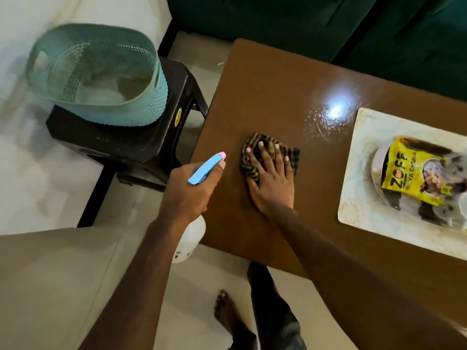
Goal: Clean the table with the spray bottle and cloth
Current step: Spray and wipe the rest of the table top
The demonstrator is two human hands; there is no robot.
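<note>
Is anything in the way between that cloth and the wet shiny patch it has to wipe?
Nothing visible: bare table lies between the cloth under the right hand and the wet patch. The tray sits beyond it.

The bottle (205, 169) has a blue spray head with a pink tip and a white body, gripped in the left hand (192, 192) at the brown tabletop's (265, 84) edge. The dark striped cloth (294, 157) lies crumpled on the tabletop under the flat right hand (271, 184), near a patch of wet droplets.
</note>
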